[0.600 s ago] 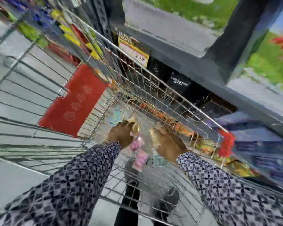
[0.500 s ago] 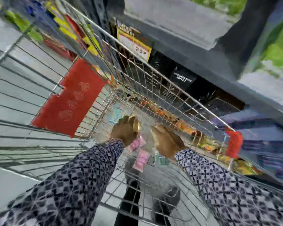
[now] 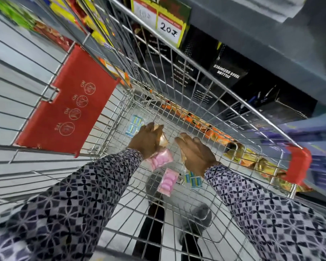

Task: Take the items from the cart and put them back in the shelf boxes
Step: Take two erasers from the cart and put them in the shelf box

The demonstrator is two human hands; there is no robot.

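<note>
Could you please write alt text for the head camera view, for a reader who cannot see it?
Both hands reach into a wire shopping cart: the left hand grips pink packets, the right hand hovers over blue ones. Another pink packet lies between; black boxes fill the shelf beyond.

Packets [image 3: 167, 182] in cart [image 3: 199, 76], shelf [image 3: 252, 34] behind.

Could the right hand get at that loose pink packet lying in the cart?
Probably yes. The right hand hovers inside the cart, just above the loose pink packet on the wire floor, with nothing covering it.
</note>
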